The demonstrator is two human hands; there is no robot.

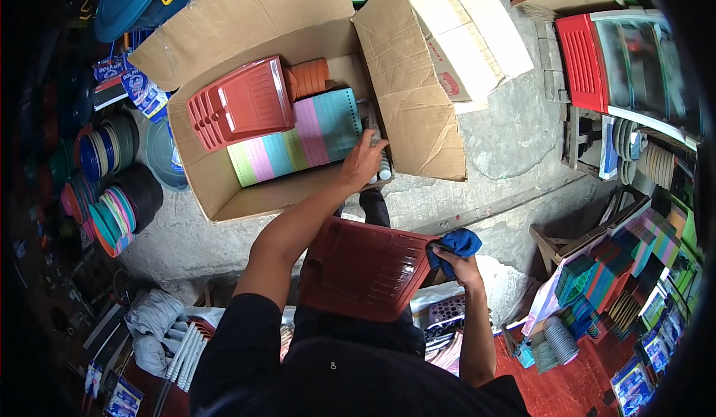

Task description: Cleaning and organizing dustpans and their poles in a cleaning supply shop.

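My left hand (362, 161) reaches into the right end of an open cardboard box (224, 204). Its fingers touch grey, white-tipped rods (384, 165) there; whether they grip one is unclear. In my right hand (463, 269) is a bunched blue cloth (461, 242), pressed against the right corner of a dark red ribbed plastic dustpan (363, 266). That dustpan lies across my lap. Inside the box, a lighter red dustpan (251, 103) partly covers a stack of multicoloured perforated plastic baskets (313, 131). Nested orange pots (309, 78) stand behind them.
Box flaps (411, 92) spread out to the right over the concrete floor (503, 143). Stacked plastic pots and basins (114, 215) stand on the left. At the right are a glass-fronted cabinet (643, 64) and a wooden frame (559, 243). Baskets (609, 271) lie at lower right.
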